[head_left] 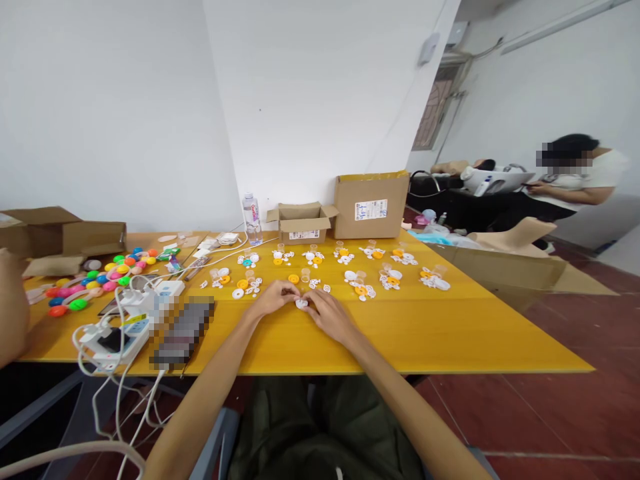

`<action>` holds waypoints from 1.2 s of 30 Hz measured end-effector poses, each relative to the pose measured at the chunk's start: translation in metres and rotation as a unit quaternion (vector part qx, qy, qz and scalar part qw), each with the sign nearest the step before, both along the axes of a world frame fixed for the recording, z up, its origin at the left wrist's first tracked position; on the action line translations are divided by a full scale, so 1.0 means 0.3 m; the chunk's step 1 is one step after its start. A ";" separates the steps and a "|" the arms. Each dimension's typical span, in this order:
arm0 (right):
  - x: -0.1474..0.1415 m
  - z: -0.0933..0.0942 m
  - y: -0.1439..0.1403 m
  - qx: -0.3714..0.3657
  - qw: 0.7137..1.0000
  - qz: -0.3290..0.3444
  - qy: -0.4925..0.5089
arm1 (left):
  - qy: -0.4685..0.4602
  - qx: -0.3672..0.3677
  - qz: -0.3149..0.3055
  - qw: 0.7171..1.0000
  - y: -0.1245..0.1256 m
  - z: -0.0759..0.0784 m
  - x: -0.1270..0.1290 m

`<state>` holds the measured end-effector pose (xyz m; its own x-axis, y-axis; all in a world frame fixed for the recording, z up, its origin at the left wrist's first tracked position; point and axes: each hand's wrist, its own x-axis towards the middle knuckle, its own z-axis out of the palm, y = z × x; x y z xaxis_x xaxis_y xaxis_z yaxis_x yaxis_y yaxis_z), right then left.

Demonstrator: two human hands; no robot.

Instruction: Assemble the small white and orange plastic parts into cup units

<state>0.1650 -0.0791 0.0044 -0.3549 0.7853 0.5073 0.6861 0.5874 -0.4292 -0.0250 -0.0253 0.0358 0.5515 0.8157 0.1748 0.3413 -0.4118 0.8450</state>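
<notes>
At frame centre I see the left hand (274, 297) and right hand (327, 313) pinching, fingers closed, a small white part (301, 303), seemingly a disc, on the yellow table (440, 333).

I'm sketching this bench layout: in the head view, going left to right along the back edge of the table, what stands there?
Open brown cardboard box at the far left → clear plastic water bottle → small open cardboard box with a white label → tall brown cardboard box with a printed label.

You get bright, even room light with soft, faint shadows; the wide lens bends the edges, and small parts blur.
</notes>
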 end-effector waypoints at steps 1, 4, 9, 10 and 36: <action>0.000 0.000 0.000 0.000 1.000 0.000 0.000 | 0.003 0.004 -0.002 1.000 0.001 0.000 -0.001; 0.001 0.003 -0.002 0.001 1.000 0.004 0.000 | 0.011 0.018 -0.007 1.000 0.000 0.000 -0.001; 0.001 0.005 -0.004 -0.003 1.000 0.004 0.003 | 0.023 0.048 0.001 0.999 -0.011 0.001 0.003; 0.001 0.005 -0.003 -0.003 1.000 0.005 0.003 | 0.026 0.052 0.002 0.998 -0.014 0.002 0.004; 0.006 -0.012 0.006 -0.012 1.000 -0.002 0.002 | 0.040 0.036 -0.014 0.998 0.001 -0.007 -0.005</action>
<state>0.1669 -0.0772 0.0007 -0.3496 0.7990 0.4893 0.6865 0.5738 -0.4466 -0.0265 -0.0251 0.0338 0.5889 0.7864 0.1867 0.3940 -0.4810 0.7832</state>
